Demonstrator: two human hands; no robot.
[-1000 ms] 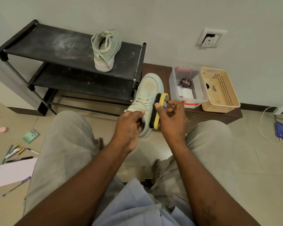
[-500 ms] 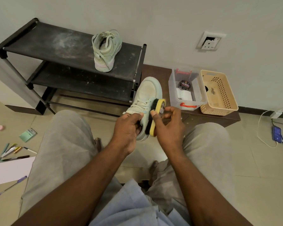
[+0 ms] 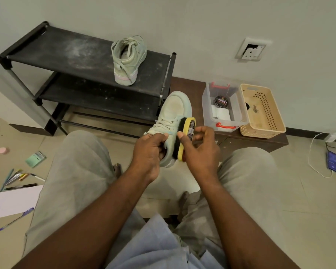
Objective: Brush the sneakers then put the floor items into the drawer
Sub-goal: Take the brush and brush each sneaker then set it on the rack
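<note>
Obs., standing beside the seated person: the held sneaker (image 3: 175,107) is in the air between the knees, heel end in the left hand (image 3: 149,152), whose fingers (image 3: 157,138) curl round the collar. Right hand (image 3: 201,152): fingers (image 3: 204,131) and thumb pinch the yellow back of the brush (image 3: 187,133), black bristles against the sneaker's right flank. Clearances: the toe lies just in front of the right post of the shoe rack (image 3: 66,47) and near the left edge of the low brown cabinet (image 3: 186,86); open floor to the right of the right knee, up to a white cable (image 3: 311,158). Orientation: sneaker long axis runs away from the person, toe toward the wall, sole side down and to the right; brush long axis roughly parallel to it. Second sneaker (image 3: 128,59) upright on the rack's top shelf, heel toward the person. Counts: sneakers 2, brush 1. On the cabinet: clear box (image 3: 206,101) 1, holding a polish tin (image 3: 222,101); beige basket (image 3: 279,117) 1. Floor, left: paper sheet (image 3: 16,200) 1, green packet (image 3: 35,159) 1, pink round item (image 3: 3,150) 1, purple pen (image 3: 16,219) 1, pen cluster (image 3: 17,177) overlapping, count uncertain.
</note>
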